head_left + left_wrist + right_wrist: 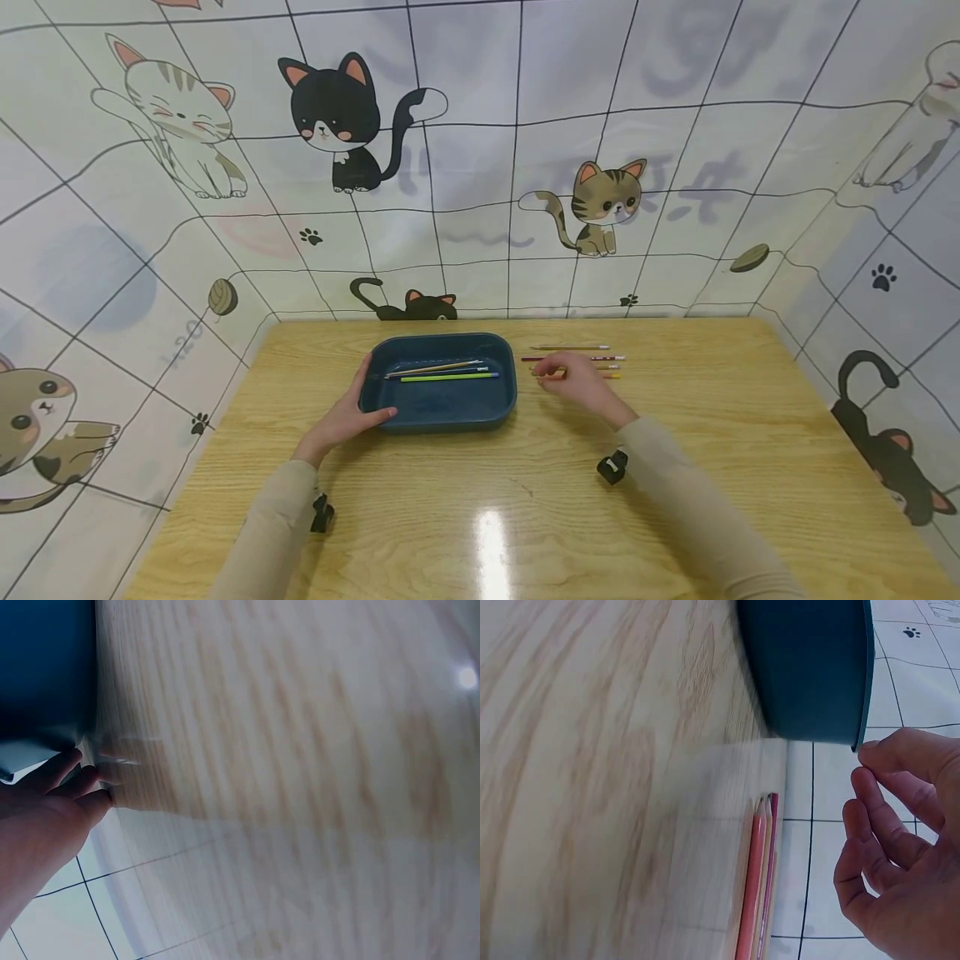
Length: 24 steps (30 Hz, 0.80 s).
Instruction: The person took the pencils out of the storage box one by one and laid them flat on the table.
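My left hand [347, 417] holds the left end of a dark blue tray [442, 408], thumb over its front rim and fingers along the outer left wall. Inside the tray lie a lime green pencil [450, 377], a dark pencil and a gold one. My right hand [576, 385] hovers over several pencils on the table, right of the tray. In the right wrist view its thumb and fingers are loosely bent with nothing between them. The pencils below include a coral one [752, 881] and a dark red one [771, 825].
The wooden table [420, 508] has its back edge against a cloth wall [480, 167] printed with cats and grid lines. Similar cloth covers both sides. Black wrist cameras sit at both sleeves.
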Each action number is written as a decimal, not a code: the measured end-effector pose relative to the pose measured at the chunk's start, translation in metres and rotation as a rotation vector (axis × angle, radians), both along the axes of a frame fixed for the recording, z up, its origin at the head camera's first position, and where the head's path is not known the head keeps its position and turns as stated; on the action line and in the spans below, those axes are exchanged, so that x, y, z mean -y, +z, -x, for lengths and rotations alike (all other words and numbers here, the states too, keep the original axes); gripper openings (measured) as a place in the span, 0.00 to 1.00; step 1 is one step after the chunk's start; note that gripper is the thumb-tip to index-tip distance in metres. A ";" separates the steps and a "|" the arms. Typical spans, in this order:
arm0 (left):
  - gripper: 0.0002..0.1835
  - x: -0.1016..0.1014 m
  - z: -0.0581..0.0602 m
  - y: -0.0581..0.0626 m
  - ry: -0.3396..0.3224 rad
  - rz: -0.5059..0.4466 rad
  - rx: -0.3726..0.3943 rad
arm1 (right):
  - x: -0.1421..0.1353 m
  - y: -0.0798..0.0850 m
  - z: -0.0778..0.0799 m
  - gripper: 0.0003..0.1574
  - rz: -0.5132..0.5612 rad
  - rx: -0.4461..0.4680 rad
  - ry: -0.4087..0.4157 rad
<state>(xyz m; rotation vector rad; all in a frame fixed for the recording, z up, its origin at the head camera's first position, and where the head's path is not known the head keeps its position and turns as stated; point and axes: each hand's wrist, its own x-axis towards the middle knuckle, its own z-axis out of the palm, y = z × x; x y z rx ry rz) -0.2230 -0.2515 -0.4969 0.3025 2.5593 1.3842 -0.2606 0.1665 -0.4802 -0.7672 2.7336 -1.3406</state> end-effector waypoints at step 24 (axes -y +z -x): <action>0.59 0.000 -0.001 0.000 0.001 -0.005 0.011 | 0.040 0.027 -0.003 0.08 0.074 0.018 0.035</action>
